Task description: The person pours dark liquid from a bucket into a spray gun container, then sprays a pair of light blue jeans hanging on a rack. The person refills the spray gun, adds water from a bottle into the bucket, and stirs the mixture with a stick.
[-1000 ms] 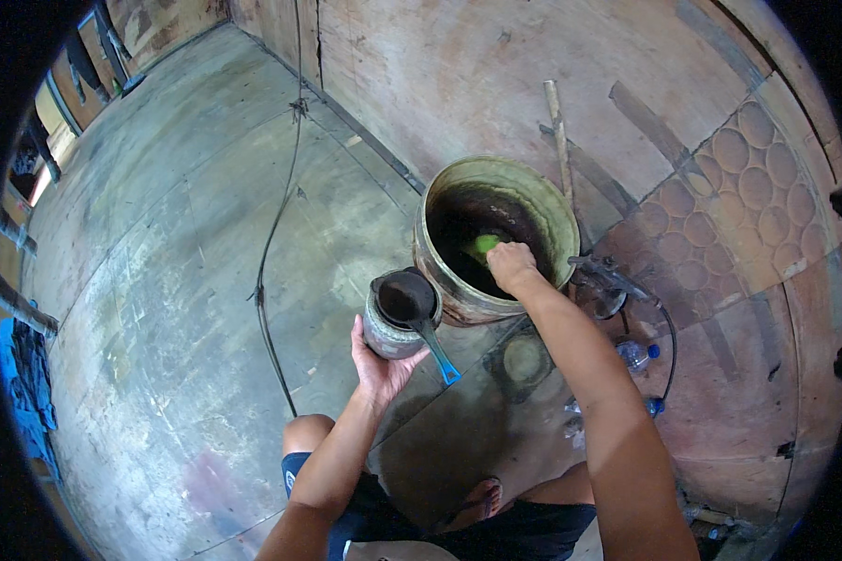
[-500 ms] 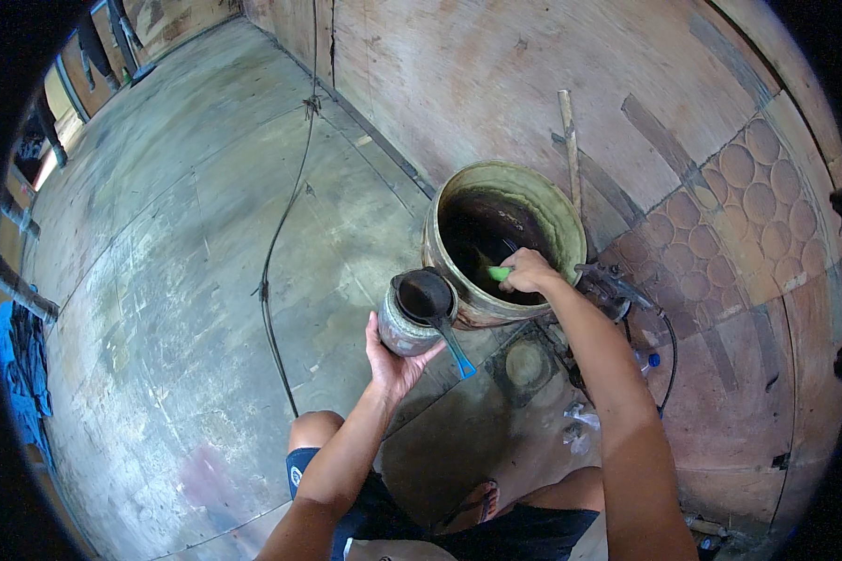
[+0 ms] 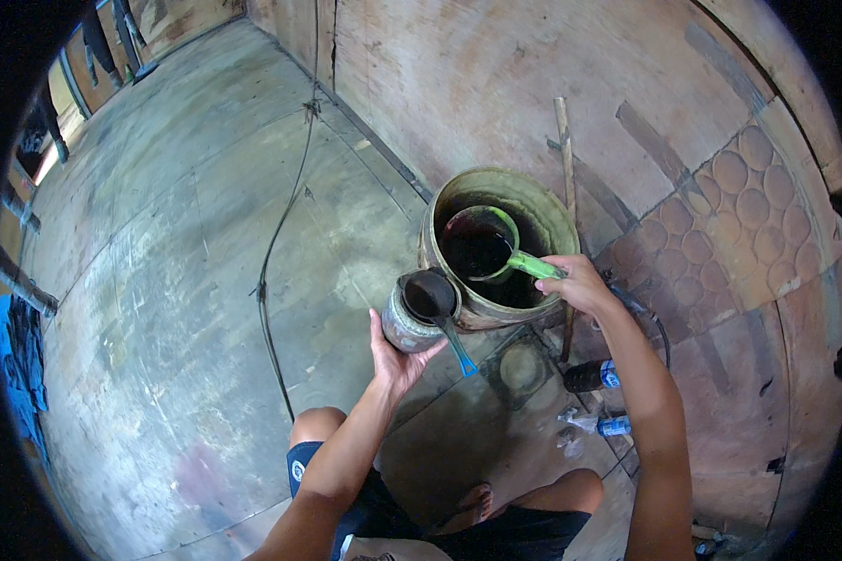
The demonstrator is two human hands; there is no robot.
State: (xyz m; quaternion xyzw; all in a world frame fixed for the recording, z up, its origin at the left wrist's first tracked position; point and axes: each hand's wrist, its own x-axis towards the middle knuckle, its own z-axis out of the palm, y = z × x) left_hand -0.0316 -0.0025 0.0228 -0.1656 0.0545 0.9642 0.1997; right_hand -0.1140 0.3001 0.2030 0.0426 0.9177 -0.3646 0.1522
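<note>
My left hand (image 3: 398, 363) grips a small, paint-stained metal can (image 3: 404, 329) from below, its fingers around the side. In the can's mouth rests a dark, bowl-shaped utensil (image 3: 428, 294) with a blue handle; whether it is a strainer or a scoop I cannot tell. My right hand (image 3: 580, 282) is closed on the handle of a green dipper (image 3: 533, 266). The dipper's round cup, holding something dark, is inside the upper part of a large stained bucket (image 3: 546, 189). The bucket stands just beyond the can, and its dark contents are partly hidden by the dipper.
A wooden stick (image 3: 563, 150) leans beside the bucket. A dark bottle (image 3: 586, 376), a second bottle (image 3: 614, 426) and crumpled clear plastic (image 3: 571, 438) lie by my right arm. A black cable (image 3: 268, 271) crosses the floor at left, and blue cloth (image 3: 19, 365) hangs farther left.
My right hand has raised the green dipper from deep in the bucket and moved right, so its cup now shows. The left hand and can are almost unmoved.
</note>
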